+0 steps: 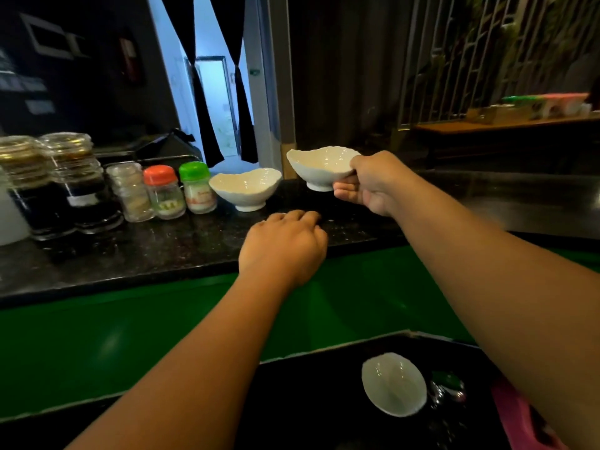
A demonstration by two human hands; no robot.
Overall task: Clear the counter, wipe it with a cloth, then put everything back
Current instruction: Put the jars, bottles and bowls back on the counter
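My right hand [373, 185] grips a white wavy-rimmed bowl [319, 167] by its right side and holds it just above the black stone counter [130, 254]. A second white bowl [245, 188] of the same kind stands on the counter to its left. My left hand [282, 246] hovers over the counter's front part with its fingers loosely curled and nothing in it. A third white bowl [394, 383] lies on the lower black surface near me.
Along the counter's left stand an orange-capped jar [164, 193], a green-capped jar [197, 186], a clear jar [131, 191] and two tall dark-filled glass jars [65, 183]. A green panel [130, 326] fronts the counter. A pink cloth [522, 423] and a shiny metal item lie at the lower right.
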